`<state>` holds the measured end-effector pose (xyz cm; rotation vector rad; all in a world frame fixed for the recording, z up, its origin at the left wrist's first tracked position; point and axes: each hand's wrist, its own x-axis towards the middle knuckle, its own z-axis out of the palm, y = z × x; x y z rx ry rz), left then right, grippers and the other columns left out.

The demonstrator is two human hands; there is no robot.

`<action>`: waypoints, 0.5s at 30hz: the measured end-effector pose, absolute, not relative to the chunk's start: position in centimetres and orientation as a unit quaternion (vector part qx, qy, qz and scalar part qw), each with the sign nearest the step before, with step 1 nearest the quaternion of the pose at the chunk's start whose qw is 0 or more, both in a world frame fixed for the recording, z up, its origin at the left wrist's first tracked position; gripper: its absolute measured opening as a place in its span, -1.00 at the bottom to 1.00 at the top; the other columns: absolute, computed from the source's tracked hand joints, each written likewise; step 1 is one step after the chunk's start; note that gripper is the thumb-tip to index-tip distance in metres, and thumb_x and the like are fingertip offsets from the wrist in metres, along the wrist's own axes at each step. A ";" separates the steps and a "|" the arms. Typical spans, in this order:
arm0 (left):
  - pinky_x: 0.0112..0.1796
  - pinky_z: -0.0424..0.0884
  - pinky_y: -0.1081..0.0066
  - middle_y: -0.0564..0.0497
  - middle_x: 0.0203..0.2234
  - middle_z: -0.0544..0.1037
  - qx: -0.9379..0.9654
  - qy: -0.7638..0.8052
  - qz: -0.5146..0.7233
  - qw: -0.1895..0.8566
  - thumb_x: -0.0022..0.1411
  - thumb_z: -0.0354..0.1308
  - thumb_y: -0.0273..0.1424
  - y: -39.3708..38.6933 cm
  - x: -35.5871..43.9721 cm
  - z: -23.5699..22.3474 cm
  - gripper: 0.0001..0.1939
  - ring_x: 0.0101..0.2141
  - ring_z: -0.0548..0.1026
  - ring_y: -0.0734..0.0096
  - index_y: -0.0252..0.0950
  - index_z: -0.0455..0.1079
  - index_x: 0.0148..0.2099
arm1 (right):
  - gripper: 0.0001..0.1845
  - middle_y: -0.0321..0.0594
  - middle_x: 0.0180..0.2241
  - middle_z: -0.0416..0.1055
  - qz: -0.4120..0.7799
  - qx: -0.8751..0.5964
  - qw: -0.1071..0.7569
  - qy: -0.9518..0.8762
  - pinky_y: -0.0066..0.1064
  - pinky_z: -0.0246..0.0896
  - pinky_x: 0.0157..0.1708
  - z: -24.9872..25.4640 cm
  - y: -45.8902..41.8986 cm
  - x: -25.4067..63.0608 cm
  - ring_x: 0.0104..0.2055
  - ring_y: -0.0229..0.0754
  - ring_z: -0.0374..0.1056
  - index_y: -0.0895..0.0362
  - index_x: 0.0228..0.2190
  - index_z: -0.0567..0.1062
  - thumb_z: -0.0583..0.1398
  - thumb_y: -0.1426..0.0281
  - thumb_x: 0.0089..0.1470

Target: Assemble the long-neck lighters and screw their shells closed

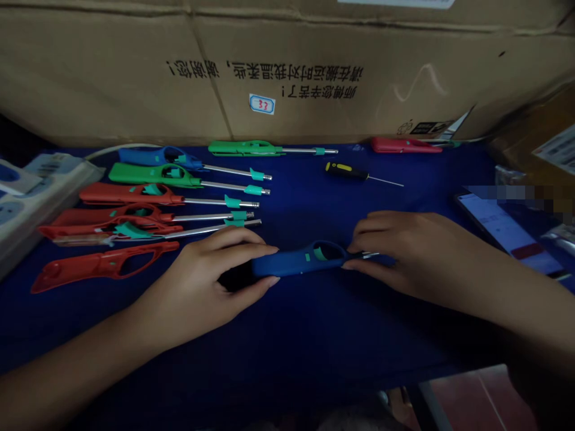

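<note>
A blue long-necked lighter (300, 261) lies across the dark blue tabletop (287, 335) between my hands. My left hand (220, 276) is curled round the rear end of its handle. My right hand (399, 251) pinches the front end, where the metal neck comes out; most of the neck is hidden under my fingers.
To the left lie several finished lighters: blue (157, 157), green (153, 174), red (130, 194), and a red handle shell (96, 264). Further back are a green lighter (245, 147), a red one (404, 145) and a screwdriver (348, 171). Phone (503, 230) right, power strip (27, 197) left, cardboard box (287, 66) behind.
</note>
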<state>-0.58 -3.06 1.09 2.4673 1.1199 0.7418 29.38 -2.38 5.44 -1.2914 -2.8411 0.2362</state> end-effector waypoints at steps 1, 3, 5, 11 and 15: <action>-0.05 0.53 0.43 0.02 -0.10 0.56 0.867 0.395 0.256 0.167 0.28 0.28 -0.34 -3.0 -0.6 1.1 -0.73 -0.14 0.59 0.41 -0.19 0.54 0.02 | -0.90 -0.28 -0.33 0.52 0.076 -0.410 0.005 -0.909 -0.35 0.26 -0.33 5.5 -2.4 29.3 -0.29 -0.15 0.45 0.04 -0.32 0.60 0.26 0.33 0.22; -0.05 0.53 0.42 0.03 -0.10 0.56 0.867 0.399 0.245 0.171 0.28 0.28 -0.31 -3.1 -0.7 1.2 -0.74 -0.14 0.58 0.39 -0.17 0.54 0.02 | -0.89 -0.27 -0.34 0.51 0.075 -0.409 0.002 -0.909 -0.34 0.27 -0.33 5.5 -2.4 29.2 -0.29 -0.15 0.45 0.05 -0.34 0.60 0.26 0.35 0.23; -0.03 0.52 0.41 0.04 -0.10 0.56 0.865 0.407 0.236 0.175 0.28 0.27 -0.30 -3.1 -0.7 1.3 -0.74 -0.12 0.58 0.38 -0.16 0.53 0.02 | -0.88 -0.26 -0.34 0.51 0.070 -0.406 0.001 -0.911 -0.33 0.28 -0.31 5.4 -2.4 29.1 -0.29 -0.15 0.45 0.07 -0.33 0.60 0.25 0.35 0.24; -0.20 0.53 0.46 0.05 -0.11 0.55 0.857 0.427 0.207 0.200 0.34 0.20 -0.31 -3.6 -0.5 2.0 -0.79 -0.27 0.55 0.45 -0.16 0.49 0.00 | -0.87 -0.21 -0.33 0.51 0.053 -0.384 -0.003 -0.922 -0.31 0.29 -0.27 5.2 -2.5 28.7 -0.26 -0.12 0.44 0.12 -0.32 0.58 0.22 0.39 0.26; -0.36 0.50 0.49 0.04 -0.13 0.54 0.852 0.432 0.213 0.205 0.33 0.18 -0.33 -3.7 -0.4 2.2 -0.80 -0.44 0.48 0.54 -0.17 0.48 0.00 | -0.88 -0.20 -0.35 0.50 0.039 -0.376 -0.007 -0.926 -0.33 0.26 -0.32 5.4 -2.6 28.4 -0.33 -0.14 0.42 0.16 -0.33 0.54 0.21 0.43 0.26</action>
